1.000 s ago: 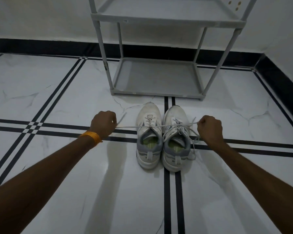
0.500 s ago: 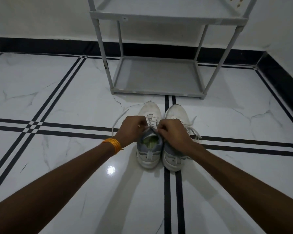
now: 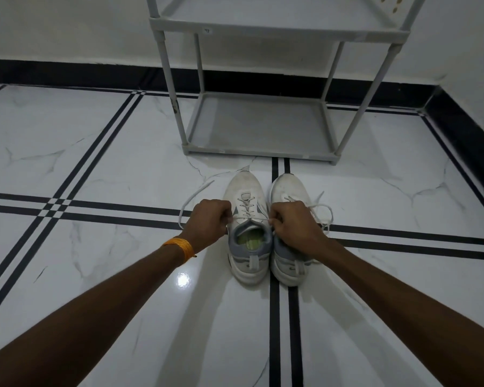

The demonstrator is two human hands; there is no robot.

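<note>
Lacing a white sneaker
Left grip and right grip each pinch the lace, stretched between them above the sneaker's opening.

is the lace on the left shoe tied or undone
Undone: the left hand and right hand each pinch the lace, stretched between them; no bow shows.

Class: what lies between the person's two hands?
Head view: the left white shoe, its lace stretched across between left hand and right hand.
</note>
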